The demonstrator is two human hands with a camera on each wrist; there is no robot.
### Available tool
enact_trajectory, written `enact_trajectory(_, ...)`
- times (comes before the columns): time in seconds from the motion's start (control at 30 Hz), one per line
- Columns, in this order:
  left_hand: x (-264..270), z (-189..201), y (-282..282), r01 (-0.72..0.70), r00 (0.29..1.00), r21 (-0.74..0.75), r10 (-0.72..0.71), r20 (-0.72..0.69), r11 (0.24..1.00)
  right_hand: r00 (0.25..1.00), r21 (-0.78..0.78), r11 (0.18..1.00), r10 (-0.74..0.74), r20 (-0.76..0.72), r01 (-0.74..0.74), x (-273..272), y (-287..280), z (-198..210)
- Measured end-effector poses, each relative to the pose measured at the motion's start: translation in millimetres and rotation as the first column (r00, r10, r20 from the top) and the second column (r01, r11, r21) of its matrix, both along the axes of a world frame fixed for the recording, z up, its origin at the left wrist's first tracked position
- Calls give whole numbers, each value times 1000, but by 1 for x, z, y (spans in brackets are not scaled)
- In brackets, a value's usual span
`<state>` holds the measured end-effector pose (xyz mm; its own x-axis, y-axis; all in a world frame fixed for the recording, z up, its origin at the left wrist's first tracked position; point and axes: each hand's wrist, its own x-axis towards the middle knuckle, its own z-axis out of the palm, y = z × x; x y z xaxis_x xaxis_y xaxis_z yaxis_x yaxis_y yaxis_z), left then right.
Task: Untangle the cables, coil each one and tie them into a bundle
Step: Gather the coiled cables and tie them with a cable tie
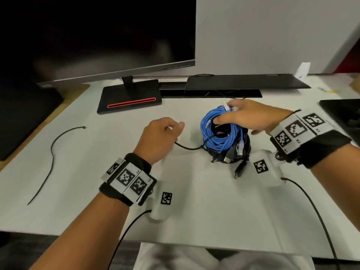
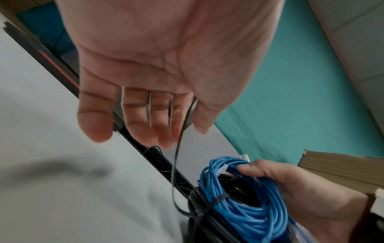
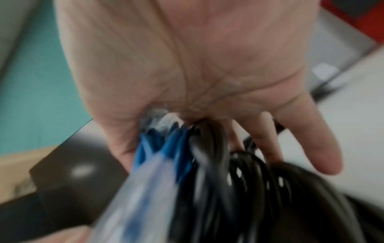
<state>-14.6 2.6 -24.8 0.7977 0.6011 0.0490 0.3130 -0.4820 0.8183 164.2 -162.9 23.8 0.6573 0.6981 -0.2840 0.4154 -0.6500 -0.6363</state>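
Wrist bands sit nearest me. Past them my left hand (image 1: 159,137) pinches the black zip tie (image 2: 176,164) between thumb and fingers (image 2: 95,125); its tail runs to the stacked coils. My right hand (image 1: 251,117) grips the blue cable coil (image 1: 218,131) atop the black cable coil (image 1: 243,149) mid-surface (image 1: 194,201); the right wrist view is too blurred to show finger detail. A spare zip tie (image 1: 51,152) lies far left, the monitor (image 1: 97,39) beyond.
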Motion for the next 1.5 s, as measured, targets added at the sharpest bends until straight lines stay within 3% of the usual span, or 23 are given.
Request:
enact_trajectory(0.07, -10, -3, 2, 12, 1000, -19, -13, -24, 1000, 997, 17, 999, -44, -65, 45, -4, 1, -7)
enact_trajectory(0.17, -16, -6, 3, 51, 994, -8, -51, -93, 999, 996, 44, 995, -85, -39, 87, -9, 0, -11)
enact_trajectory(0.3, -10, -4, 19, 88, 966, 195, -36, -255, 977, 985, 68, 983, -166, -51, 170, -20, 14, -12)
enact_trajectory(0.4, -7, -1, 44, 51, 957, 308, 41, -286, 950, 975, 44, 974, -219, -31, 221, -32, 27, -12)
enact_trajectory(0.6, -15, 3, 85, -56, 931, 244, 139, -338, 968, 975, 35, 975, -221, -14, 221, -34, 33, -17)
enact_trajectory(0.77, -44, -3, 144, -188, 756, 510, 455, -471, 839, 982, 65, 980, -188, 23, 186, -38, 48, -16)
enact_trajectory(0.87, -64, -14, 178, -250, 637, 541, 557, -533, 803, 980, 46, 980, -197, 17, 196, -36, 52, -20)
enact_trajectory(0.93, -74, -22, 200, -204, 584, 574, 569, -579, 793, 981, 43, 980, -195, 8, 195, -35, 55, -22)
enact_trajectory(1.03, -76, -25, 222, -62, 563, 616, 537, -628, 785, 981, 40, 981, -191, 26, 189, -33, 56, -24)
enact_trajectory(1.33, -53, -12, 208, -5, 637, 692, 536, -554, 722, 981, 54, 980, -192, 38, 190, -29, 55, -27)
enact_trajectory(1.43, -34, 12, 193, -88, 794, 612, 426, -434, 786, 983, 86, 980, -182, 9, 181, -31, 52, -27)
enact_trajectory(1.5, -23, 33, 176, -180, 912, 532, 343, -224, 827, 984, 102, 979, -177, -9, 177, -34, 49, -25)
